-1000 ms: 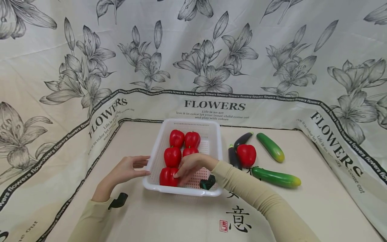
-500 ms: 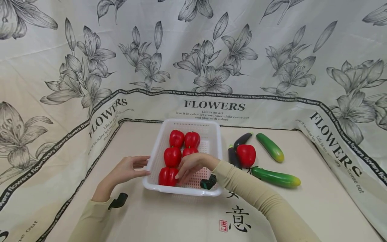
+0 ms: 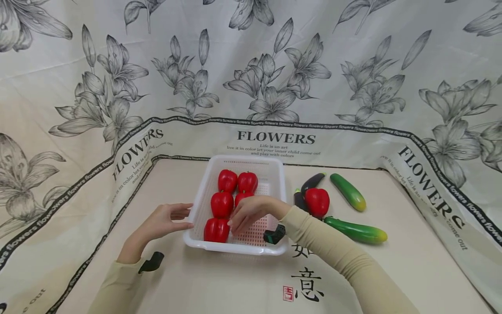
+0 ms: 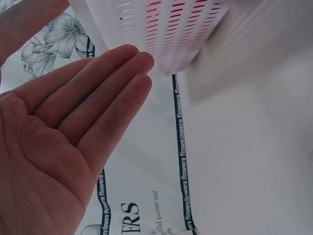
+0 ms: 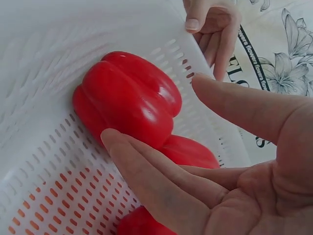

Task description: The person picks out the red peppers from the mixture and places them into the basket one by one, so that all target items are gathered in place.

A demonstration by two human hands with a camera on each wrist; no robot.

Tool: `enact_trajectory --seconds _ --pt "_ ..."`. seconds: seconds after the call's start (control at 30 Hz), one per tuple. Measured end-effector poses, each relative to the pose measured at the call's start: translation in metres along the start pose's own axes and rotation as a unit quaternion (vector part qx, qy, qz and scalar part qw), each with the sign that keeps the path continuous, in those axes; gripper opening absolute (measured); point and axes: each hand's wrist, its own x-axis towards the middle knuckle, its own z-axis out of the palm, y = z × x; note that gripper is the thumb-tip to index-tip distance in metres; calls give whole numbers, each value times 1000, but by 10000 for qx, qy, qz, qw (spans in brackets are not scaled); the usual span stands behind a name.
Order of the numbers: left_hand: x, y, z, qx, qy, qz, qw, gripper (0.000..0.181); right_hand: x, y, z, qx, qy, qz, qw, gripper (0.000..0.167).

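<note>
My right hand [image 3: 251, 213] reaches into a white perforated basket [image 3: 281, 187], beside the red bell pepper [image 3: 216, 230] in its near left corner. In the right wrist view its thumb and fingers are spread and fairly straight; that pepper [image 5: 129, 98] sits just beyond the fingertips, and I cannot tell whether they touch. Several other red bell peppers stand behind it in two columns; the hand partly hides one of them [image 3: 243, 197]. At the basket's left side, my left hand [image 3: 161, 221] has extended fingers and a bare palm, its fingertips at or very near the wall.
Right of the basket lie another red bell pepper [image 3: 317, 203], two dark eggplants, one of them long and thin [image 3: 313, 182], and two green cucumbers, one farther back [image 3: 348, 192] and one nearer [image 3: 356, 230]. A floral cloth [image 3: 266, 78] rises behind the table.
The near-left bell pepper has settled slightly leftward, and my right hand's fingers have loosened and risen a little from it. My left hand has stayed by the basket's side.
</note>
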Motion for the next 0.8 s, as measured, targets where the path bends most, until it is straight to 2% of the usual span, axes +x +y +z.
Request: enact_trajectory --seconds 0.27,0.53,0.8 --pt "-2 -2 -1 -6 -38 -10 10000 64 -21 -3 -2 -181 106 -320 9993 34" --pt "-3 -3 -2 87 -64 -22 9999 65 -40 -5 -7 -221 356 -446 9981 32" --pt "-4 -6 -1 85 -67 -14 9999 66 -57 -5 -12 -50 624 -428 9971 49"
